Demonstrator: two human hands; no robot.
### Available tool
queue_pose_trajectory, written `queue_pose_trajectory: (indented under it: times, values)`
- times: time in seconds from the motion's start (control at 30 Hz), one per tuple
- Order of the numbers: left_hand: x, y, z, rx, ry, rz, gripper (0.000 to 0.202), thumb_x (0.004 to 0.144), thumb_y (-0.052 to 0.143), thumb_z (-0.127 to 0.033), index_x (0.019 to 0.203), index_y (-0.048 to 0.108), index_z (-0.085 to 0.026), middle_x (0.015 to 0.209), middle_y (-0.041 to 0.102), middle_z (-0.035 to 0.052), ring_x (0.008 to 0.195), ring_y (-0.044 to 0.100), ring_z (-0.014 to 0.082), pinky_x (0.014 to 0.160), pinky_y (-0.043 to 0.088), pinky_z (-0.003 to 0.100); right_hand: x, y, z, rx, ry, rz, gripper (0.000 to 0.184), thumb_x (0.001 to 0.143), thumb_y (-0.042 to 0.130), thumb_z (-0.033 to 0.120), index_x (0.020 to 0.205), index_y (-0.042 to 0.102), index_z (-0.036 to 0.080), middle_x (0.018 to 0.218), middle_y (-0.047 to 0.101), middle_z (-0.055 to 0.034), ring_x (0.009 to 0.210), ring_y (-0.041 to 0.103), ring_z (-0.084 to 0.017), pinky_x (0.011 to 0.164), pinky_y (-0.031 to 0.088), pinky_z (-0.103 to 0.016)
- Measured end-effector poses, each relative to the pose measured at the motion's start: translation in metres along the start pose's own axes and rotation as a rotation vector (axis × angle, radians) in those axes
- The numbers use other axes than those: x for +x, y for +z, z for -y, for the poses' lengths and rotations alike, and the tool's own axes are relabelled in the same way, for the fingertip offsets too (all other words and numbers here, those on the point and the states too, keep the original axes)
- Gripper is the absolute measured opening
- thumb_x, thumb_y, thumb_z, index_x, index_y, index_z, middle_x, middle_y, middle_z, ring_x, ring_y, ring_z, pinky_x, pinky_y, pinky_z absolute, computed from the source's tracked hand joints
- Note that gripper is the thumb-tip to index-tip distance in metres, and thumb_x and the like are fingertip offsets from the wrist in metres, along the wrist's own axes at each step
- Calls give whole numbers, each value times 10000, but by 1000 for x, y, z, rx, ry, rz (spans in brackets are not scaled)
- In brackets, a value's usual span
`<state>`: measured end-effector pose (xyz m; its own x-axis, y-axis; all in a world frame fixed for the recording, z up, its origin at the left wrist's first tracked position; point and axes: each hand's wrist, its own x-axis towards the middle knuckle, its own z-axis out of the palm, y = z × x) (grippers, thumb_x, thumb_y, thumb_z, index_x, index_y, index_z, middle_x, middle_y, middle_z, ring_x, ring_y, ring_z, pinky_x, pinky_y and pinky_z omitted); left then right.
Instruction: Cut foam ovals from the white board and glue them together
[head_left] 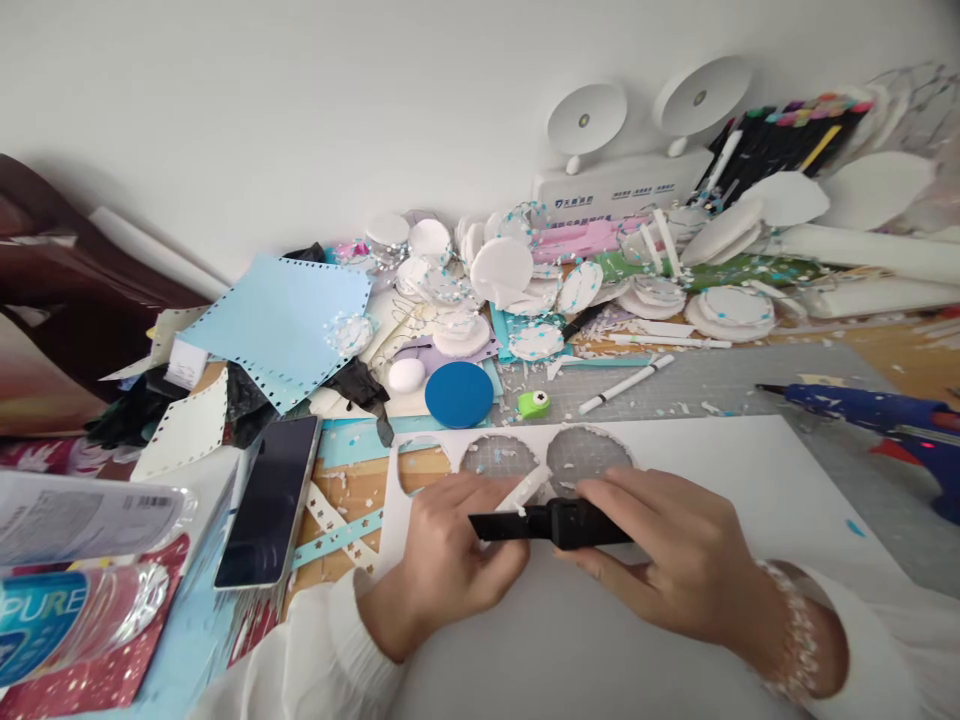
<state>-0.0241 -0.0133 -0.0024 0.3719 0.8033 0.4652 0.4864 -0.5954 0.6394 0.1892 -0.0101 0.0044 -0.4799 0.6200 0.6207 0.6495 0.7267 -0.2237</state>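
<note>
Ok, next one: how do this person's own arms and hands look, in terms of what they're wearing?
Both the left hand and right hand are ungloved. The arms are in long white fabric sleeves, the left one ending in a gathered cuff. A pale, textured bracelet circles the right wrist; its material is unclear.

both hands near each other, fingers bent
</note>
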Motion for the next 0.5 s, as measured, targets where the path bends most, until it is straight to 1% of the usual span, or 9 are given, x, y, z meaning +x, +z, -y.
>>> queue_pose_trajectory:
  times: [0.1, 0.2, 0.37, 0.43, 0.5]
  values:
    - [2, -1, -4, -35, 8, -22, 93, 768, 526, -111, 784, 587, -180, 621, 596, 13, 544, 529, 136, 522, 397, 243, 1, 0, -1, -4, 0, -13, 248, 926, 549, 363, 837, 596, 135, 683, 640, -82, 565, 575, -191, 530, 378, -317]
    - [4, -1, -8, -117, -16, 6, 171, 814, 502, -124, 660, 476, -194, 561, 509, -17, 501, 453, 104, 485, 355, 219, 1, -1, 0, -1, -10, -16, 243, 930, 540, 366, 875, 598, 136, 682, 638, -77, 562, 570, -188, 526, 374, -314]
    - [4, 0, -9, -275, -136, 148, 151, 803, 519, -154, 662, 471, -178, 575, 502, -12, 509, 440, 96, 491, 357, 213, -1, -1, -1, -15, 9, 0, 224, 933, 526, 364, 903, 598, 153, 658, 621, -54, 546, 551, -184, 532, 371, -316]
    - [3, 0, -8, -300, -171, 169, 159, 786, 533, -151, 648, 457, -175, 576, 482, -19, 507, 420, 87, 490, 341, 210, -2, 0, -1, -21, 23, 4, 220, 926, 538, 367, 897, 598, 157, 665, 626, -54, 538, 546, -182, 530, 367, -318]
    - [2, 1, -7, -286, -167, 155, 183, 774, 537, -133, 629, 432, -175, 564, 445, -34, 500, 395, 73, 485, 316, 201, -2, 0, 0, -18, 30, 4, 222, 921, 548, 367, 899, 602, 153, 675, 634, -60, 538, 549, -183, 529, 367, -319]
